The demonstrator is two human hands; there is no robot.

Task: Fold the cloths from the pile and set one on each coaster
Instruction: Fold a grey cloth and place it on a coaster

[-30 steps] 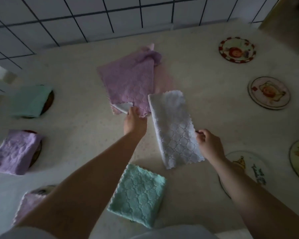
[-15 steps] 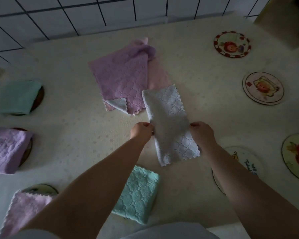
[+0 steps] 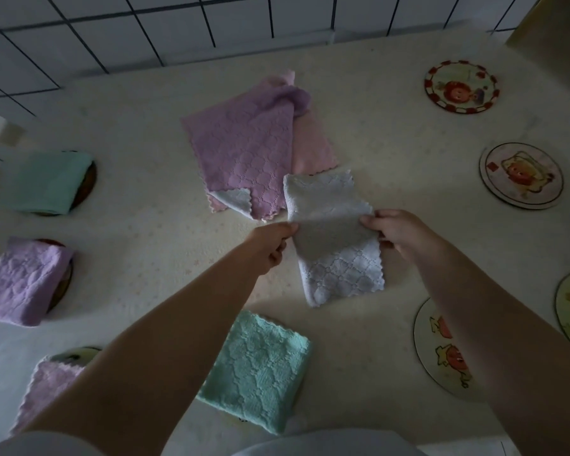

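A: From the head camera, what are the hands doing?

B: Both are pinched shut on the white cloth (image 3: 333,232). The left hand (image 3: 270,246) grips its left edge and the right hand (image 3: 397,230) its right edge, at about the same height, roughly midway along the strip.

A: How does the strip lie?

B: Its long axis runs away from the person, tilted a little to the left at the far end. The far half is doubling over toward the near half; the near end with the quilted pattern lies flat on the surface (image 3: 145,258), just ahead of the folded teal cloth (image 3: 257,373).

A: So the fold line?

B: It crosses the strip from hand to hand. I judge the next move brings the far edge down onto the near edge, both hands travelling toward the body together.

A: And then where?

B: Four coasters on the right look bare. The nearest coaster (image 3: 441,357) sits just under the right forearm, so the right hand is the closer one to it.

A: The pile?

B: The purple cloth (image 3: 241,153) tops the pile, just beyond the white one, with a pink one beneath. On the left, folded cloths already cover three coasters.
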